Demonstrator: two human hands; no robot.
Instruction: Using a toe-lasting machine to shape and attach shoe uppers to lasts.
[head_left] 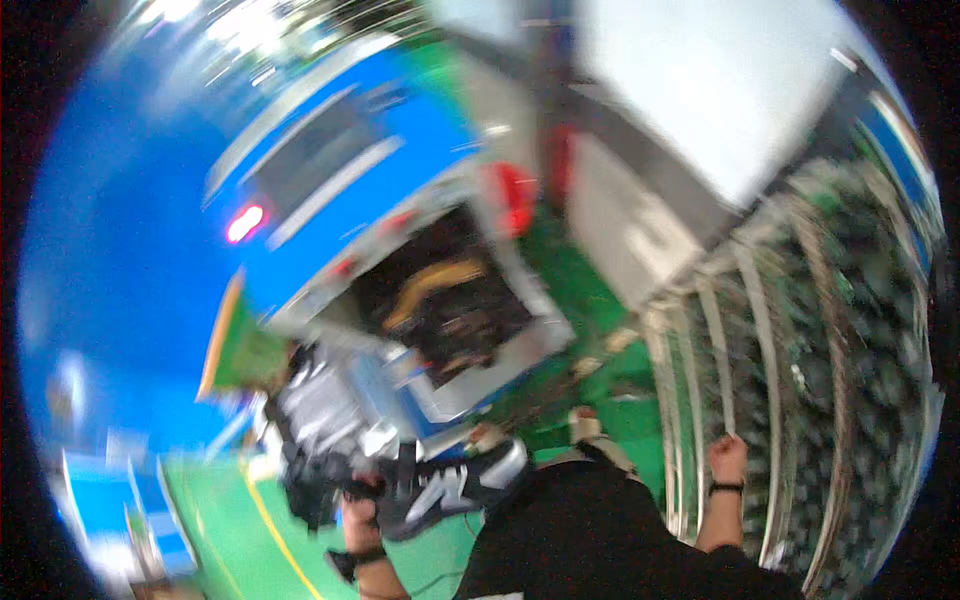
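1. Take the blue machine (330, 170) as reference: large painted housing with an open dark compartment showing a yellow part inside; heavily motion-blurred.
2. Right hand (727, 460): to the right of the machine and lower, grip clenched around a metal rail (716, 350) of a wire rack (830, 330).
3. Metal rail: thin, pale, smooth, upright bar, fixed into the rack. Judged stiff and unyielding, possibly slick. Grasp with a full wrap of the fingers, as shown.
4. Left hand (358, 505): below the machine, against a grey-and-black object (320, 430). Grip state blurred: cannot tell whether clenched or released.
5. Grey-and-black object: directly below the machine's open compartment, bulky, irregular, with pale glossy patches. Judged fairly heavy and awkward; material not discernible. Best taken at the lower dark edge, close to the body.
6. Black sneaker (450, 490) with white stripes: just right of the left hand, below the machine. Soft upper, flexible sole.
7. Green floor (580, 290): to the right of and below the machine, smooth, with a yellow line (265, 520) at lower left.
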